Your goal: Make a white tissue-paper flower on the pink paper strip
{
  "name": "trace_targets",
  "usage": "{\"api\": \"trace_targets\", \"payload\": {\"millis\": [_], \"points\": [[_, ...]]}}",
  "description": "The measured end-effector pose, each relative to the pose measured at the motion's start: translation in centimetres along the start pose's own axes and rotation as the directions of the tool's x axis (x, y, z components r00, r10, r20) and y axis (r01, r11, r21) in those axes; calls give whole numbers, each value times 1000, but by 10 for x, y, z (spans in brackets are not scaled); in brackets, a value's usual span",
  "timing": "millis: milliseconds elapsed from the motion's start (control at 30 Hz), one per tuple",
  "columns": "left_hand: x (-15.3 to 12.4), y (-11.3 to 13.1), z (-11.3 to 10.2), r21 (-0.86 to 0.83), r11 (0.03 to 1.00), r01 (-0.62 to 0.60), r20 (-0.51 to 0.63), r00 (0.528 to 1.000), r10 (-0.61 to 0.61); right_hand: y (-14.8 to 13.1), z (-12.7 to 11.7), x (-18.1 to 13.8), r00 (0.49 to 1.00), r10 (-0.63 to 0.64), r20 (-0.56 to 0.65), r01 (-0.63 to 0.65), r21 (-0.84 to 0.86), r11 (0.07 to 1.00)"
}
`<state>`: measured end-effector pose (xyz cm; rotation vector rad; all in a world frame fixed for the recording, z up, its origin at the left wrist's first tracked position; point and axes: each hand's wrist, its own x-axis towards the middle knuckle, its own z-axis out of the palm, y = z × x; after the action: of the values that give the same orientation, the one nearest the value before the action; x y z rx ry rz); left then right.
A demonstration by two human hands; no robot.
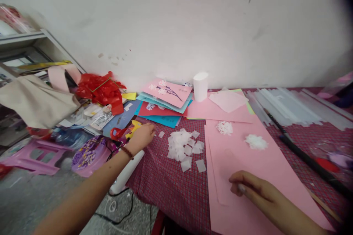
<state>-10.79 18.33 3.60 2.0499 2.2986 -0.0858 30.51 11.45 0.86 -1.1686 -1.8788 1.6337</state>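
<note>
My left hand point(142, 138), with a beaded bracelet at the wrist, is at the table's left edge. It is right beside a yellow object point(134, 129) whose kind I cannot make out. Its fingers bend away from me and are partly hidden, so a hold does not show. My right hand point(252, 190) hovers over or rests on the large pink paper sheet point(278, 187), fingers curled and thumb against them. Anything pinched there is hidden. Two ruffled white paper flowers, one speckled red point(224, 127) and one plain point(256, 141), lie on the pink paper. Between my hands spreads a pile of small translucent squares point(180, 145).
Behind are stacked cards point(171, 93) with blossom designs and a white cylinder point(200, 87). Translucent strips point(286, 106) and a black rod point(306, 159) lie on the right. Red plastic point(100, 90), a purple stool point(89, 154) and a white device point(128, 172) are left.
</note>
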Motion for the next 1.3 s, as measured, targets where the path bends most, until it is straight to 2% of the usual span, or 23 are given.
{"api": "trace_targets", "payload": {"millis": [133, 333, 433, 533, 633, 733, 833, 933, 1100, 1167, 1300], "points": [[12, 25, 7, -28, 998, -64, 65, 996, 66, 9, -1, 0, 999, -34, 19, 34, 24, 999], [26, 28, 9, -90, 996, 11, 209, 978, 8, 19, -2, -3, 997, -66, 27, 64, 69, 996], [26, 31, 3, -157, 987, 37, 228, 974, -1, 21, -3, -3, 996, -81, 26, 78, 88, 993], [17, 37, -9, -252, 967, 31, 169, 986, 12, 22, -3, -2, 995, -100, 25, 97, 97, 991], [-1, 42, -22, -328, 944, -27, 79, 995, 56, 21, -2, 0, 992, -123, 2, 122, 96, 988], [-16, 45, -28, -327, 942, -81, 3, 996, 87, 20, -2, 1, 992, -122, -37, 125, 97, 987], [-21, 45, -23, -240, 969, -60, -80, 996, 42, 21, 0, 2, 992, -114, -49, 117, 85, 989], [-22, 48, -6, -144, 990, -6, -142, 990, -15, 22, 2, 2, 991, -121, -48, 124, 60, 990], [-22, 64, 15, -111, 992, 67, -170, 982, -85, 21, 4, 1, 991, -124, -54, 126, 44, 991], [-21, 68, 11, -149, 984, 96, -172, 977, -122, 22, 4, 1, 991, -123, -52, 125, 44, 991], [-23, 69, -11, -321, 940, 118, -142, 975, -171, 20, 2, 1, 991, -121, -52, 123, 37, 992]]}}
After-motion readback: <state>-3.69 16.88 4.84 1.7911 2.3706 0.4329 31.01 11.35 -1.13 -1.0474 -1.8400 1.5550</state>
